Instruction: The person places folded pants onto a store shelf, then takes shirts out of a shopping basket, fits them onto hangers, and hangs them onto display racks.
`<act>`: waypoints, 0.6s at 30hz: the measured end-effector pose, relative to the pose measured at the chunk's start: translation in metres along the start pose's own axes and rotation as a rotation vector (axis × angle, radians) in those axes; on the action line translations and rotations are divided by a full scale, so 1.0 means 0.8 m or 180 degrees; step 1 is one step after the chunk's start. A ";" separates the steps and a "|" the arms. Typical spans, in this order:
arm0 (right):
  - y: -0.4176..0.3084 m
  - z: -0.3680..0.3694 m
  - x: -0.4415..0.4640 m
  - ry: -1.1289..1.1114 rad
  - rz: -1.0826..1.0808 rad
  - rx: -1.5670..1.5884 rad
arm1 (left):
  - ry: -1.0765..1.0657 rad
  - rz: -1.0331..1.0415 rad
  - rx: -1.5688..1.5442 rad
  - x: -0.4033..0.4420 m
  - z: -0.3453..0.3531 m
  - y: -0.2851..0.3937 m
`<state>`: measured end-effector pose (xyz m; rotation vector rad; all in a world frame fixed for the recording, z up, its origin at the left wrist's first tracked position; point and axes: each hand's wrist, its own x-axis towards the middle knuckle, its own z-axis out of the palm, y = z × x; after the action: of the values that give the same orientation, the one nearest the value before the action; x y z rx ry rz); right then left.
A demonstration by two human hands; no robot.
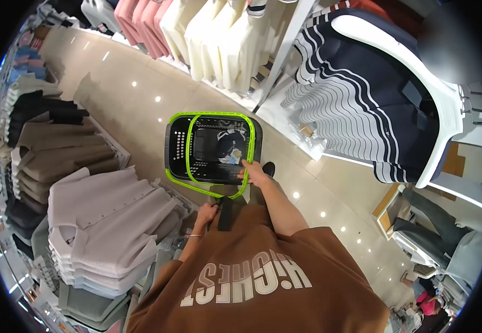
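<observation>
A black shopping basket (177,147) with a bright green rim and green handles stands in front of me, low down. Inside it lies a dark blue and white folded item (228,145) with a small tag. My right hand (255,173) is closed around the green handle at the basket's near right side. Below the basket's near edge, my left hand (207,212) is closed beside a dark strap (225,215); what its fingers hold, if anything, is too small to tell.
Light cardigans (105,200) and brown garments (63,150) hang on the left. Cream tops (224,47) and pink tops (144,22) hang ahead. A striped navy garment (363,94) on a white hanger is at the right. Far lower right, a person (428,304) is partly visible.
</observation>
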<state>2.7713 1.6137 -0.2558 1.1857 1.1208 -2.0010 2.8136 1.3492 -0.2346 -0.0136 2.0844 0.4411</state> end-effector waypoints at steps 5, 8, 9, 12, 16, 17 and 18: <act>0.004 -0.011 -0.002 0.0257 -0.0130 -0.0291 | -0.0298 0.0164 0.0035 -0.004 0.008 -0.018; 0.005 -0.005 0.005 0.0443 -0.0098 -0.0162 | -0.0455 0.0386 0.0054 -0.001 0.001 -0.025; 0.005 -0.002 0.006 0.0516 -0.0080 -0.0076 | -0.0473 0.0308 -0.0074 -0.003 0.000 -0.025; 0.015 0.005 0.021 0.0610 -0.0114 0.0337 | -0.0407 0.0678 0.0212 0.007 -0.007 -0.041; 0.028 0.020 0.032 0.0683 -0.0174 0.0889 | -0.0598 0.0646 0.0166 0.011 -0.055 -0.038; 0.031 0.025 0.034 0.0720 -0.0174 0.1079 | -0.0665 0.0703 0.0252 0.011 -0.067 -0.037; 0.034 0.029 0.036 0.0756 -0.0174 0.1267 | -0.0733 0.0759 0.0337 0.010 -0.079 -0.036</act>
<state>2.7698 1.5787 -0.2856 1.6443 0.8906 -2.2380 2.7621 1.3035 -0.2205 0.3361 1.8853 0.4523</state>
